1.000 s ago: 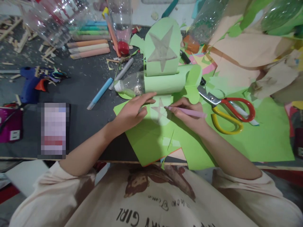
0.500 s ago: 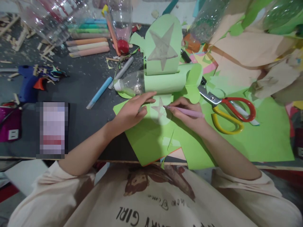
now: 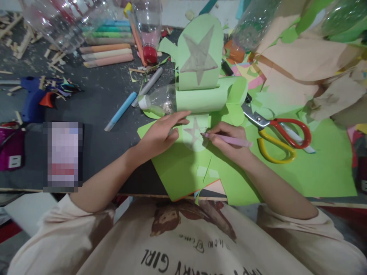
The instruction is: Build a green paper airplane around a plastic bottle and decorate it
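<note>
A clear bottle (image 3: 162,100) wrapped in light green paper lies on its side, its white cap to the left. A large rounded paper flap (image 3: 199,53) with a grey star rises behind it. On the near side, a smaller flap (image 3: 195,131) carries another star. My left hand (image 3: 163,133) rests with fingers apart at the left of this small flap, by the bottle's paper wrap, holding nothing. My right hand (image 3: 228,139) grips a pink marker (image 3: 233,140), its tip at the right part of the small star.
Scissors with red and yellow handles (image 3: 276,133) lie right on green paper (image 3: 323,168). A phone (image 3: 63,154), a blue glue gun (image 3: 33,97), a blue marker (image 3: 122,110) and wood scraps are left. Several markers and bottles stand or lie behind.
My right hand and the marker have shifted slightly right and down, the tip moving from the star's upper right to a lower spot. My left hand has barely moved.
</note>
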Tool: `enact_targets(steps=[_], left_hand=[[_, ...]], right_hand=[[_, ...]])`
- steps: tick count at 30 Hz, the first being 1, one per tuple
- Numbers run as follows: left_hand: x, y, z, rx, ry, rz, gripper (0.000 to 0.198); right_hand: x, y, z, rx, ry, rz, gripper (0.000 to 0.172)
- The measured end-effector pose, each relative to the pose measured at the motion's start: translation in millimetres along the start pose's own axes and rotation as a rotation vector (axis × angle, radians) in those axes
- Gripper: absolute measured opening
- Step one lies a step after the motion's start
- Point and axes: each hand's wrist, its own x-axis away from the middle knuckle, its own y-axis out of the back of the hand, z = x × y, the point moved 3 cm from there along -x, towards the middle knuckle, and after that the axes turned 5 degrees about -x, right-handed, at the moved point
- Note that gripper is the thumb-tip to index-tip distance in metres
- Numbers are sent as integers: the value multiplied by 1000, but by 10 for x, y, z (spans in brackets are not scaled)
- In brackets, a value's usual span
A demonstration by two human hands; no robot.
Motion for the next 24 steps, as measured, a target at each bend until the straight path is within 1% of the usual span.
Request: enact_targets(steps=[2,5,10,13,15,24], left_hand=[[6,-5,11,0,-16,-6,55],[14,-9,28,9,-28,-20,52],[15,-13,39,17,-35,-16,50],[13,-12,36,18,-41,-20,49],[12,-12,30,18,-51,-22,48],[16,-5,28,-2,-30,-19,51]], right_hand=[[4,-8,15,6,39,36,15],[10,-27,19,11,60,110,16],[13,-9,24,39,70,66,16],[17,-31,42,47,89,147,17],[21,-40,47,51,94,173,18],[31,-30,44,-38,24,87,15]])
